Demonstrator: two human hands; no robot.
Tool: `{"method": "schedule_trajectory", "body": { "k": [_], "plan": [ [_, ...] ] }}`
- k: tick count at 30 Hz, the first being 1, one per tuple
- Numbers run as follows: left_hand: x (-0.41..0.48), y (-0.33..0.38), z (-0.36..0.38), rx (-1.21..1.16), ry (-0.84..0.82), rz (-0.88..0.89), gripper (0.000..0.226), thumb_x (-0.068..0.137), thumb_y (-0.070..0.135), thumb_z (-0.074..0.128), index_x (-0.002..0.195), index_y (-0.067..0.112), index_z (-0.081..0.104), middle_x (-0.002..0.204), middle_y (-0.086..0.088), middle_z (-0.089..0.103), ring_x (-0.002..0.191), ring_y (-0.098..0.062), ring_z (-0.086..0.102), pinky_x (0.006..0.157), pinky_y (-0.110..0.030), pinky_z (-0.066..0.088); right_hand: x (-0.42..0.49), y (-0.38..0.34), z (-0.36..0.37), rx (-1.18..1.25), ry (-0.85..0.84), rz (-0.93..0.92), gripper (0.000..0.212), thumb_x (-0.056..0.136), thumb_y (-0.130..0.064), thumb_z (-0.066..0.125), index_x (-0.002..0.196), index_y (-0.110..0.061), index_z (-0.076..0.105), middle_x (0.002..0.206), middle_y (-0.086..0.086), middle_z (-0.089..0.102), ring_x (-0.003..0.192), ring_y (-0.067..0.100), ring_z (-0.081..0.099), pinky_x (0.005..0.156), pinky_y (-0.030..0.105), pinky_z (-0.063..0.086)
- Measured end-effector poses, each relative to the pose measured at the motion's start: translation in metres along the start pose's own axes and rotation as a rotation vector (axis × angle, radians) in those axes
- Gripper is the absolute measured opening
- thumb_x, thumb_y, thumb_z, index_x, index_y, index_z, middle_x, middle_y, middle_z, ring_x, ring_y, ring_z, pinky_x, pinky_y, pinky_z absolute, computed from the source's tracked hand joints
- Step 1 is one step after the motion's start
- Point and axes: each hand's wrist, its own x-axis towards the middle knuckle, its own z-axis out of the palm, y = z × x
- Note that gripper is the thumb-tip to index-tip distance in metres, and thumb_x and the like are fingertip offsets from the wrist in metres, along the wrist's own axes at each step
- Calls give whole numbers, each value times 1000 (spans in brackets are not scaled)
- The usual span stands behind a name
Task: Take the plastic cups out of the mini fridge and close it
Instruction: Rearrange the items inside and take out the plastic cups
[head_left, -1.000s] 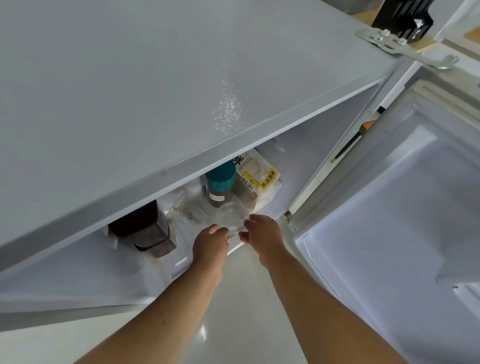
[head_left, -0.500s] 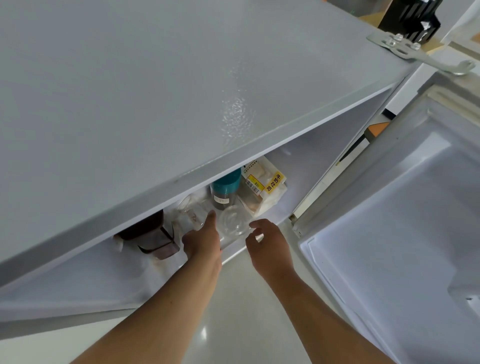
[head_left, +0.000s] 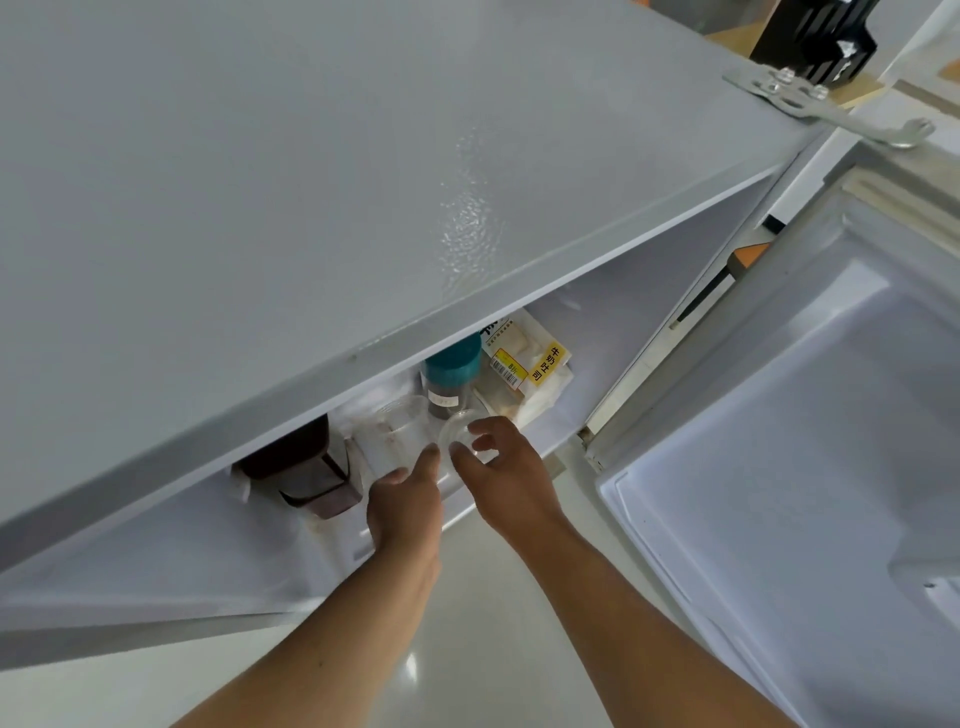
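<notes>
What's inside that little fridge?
On the mini fridge shelf: clear plastic cups, a teal-capped jar, a yellow-labelled bread bag and a dark container. Both hands reach for the cups. The fridge's top hides everything deeper inside.

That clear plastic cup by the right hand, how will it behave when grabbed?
The clear plastic cup looks thin-walled and empty, so probably very light and easily crushed. It seems to lie tilted on its side, so a nudge from the right hand may roll it toward the teal-lidded jar.

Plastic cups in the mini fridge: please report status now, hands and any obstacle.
Left hand and right hand both at clear cups, grip unclear. Cups not out; door open. Teal-capped jar close behind.
</notes>
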Motion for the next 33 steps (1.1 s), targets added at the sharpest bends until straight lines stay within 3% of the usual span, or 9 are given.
{"method": "schedule_trajectory", "body": {
  "k": [4,6,9,12,14,18,21,26,33],
  "plan": [
    [-30,-8,-3,-38,-166,101,22,92,48,62,100,29,70,86,17,77,87,-6,71,84,-40,58,1,-11,0,197,-179,175,79,68,-79,63,133,-38,46,127,-5,62,104,12,64,85,32,54],
    [-39,-7,-4,-41,-251,150,27,87,40,61,111,29,70,91,16,78,80,1,71,72,-30,55,2,-11,-5,350,-244,263,81,68,-73,73,134,-35,45,127,2,64,106,17,68,93,38,55],
    [-42,-2,-7,-31,-377,169,50,76,51,67,121,30,64,102,11,77,84,2,70,66,-26,55,5,-6,-15,407,-234,251,84,69,-64,80,137,-27,47,117,7,71,98,23,74,98,48,55],
    [-36,0,-15,-176,-355,141,53,71,56,75,116,31,60,107,5,72,91,-11,73,70,-31,60,6,-6,-31,164,-125,97,79,79,-65,73,146,-32,45,115,-3,69,86,14,74,79,31,59],
    [-28,1,-20,-260,-307,165,38,80,48,75,112,32,62,108,2,71,92,-13,75,76,-32,62,7,-5,-41,-180,-37,-23,75,87,-63,68,150,-37,38,126,-8,57,98,12,67,64,12,46],
    [-16,3,-18,-211,-279,236,14,84,37,75,97,30,75,95,5,78,93,-12,75,83,-30,60,3,-8,-40,-604,54,-223,72,87,-50,72,144,-27,34,128,3,58,100,24,66,70,29,50],
    [-7,3,-8,-197,-320,172,16,91,30,71,104,23,76,96,1,79,94,-13,75,87,-33,60,6,-12,-31,-677,92,-293,69,82,-45,80,135,-25,42,121,1,62,95,23,67,69,30,54],
    [-6,8,5,-174,-379,76,16,93,29,65,104,25,75,92,8,79,90,-7,75,81,-26,59,16,-16,-26,-769,53,-366,68,88,-42,76,145,-24,43,134,4,52,108,26,63,83,40,59],
    [-12,7,-37,-201,-324,73,27,92,22,57,81,33,79,82,13,78,86,-7,74,77,-26,58,9,-22,23,-715,-20,-456,67,93,-34,72,151,-21,40,140,6,56,115,27,64,92,38,55]
  ]
}}
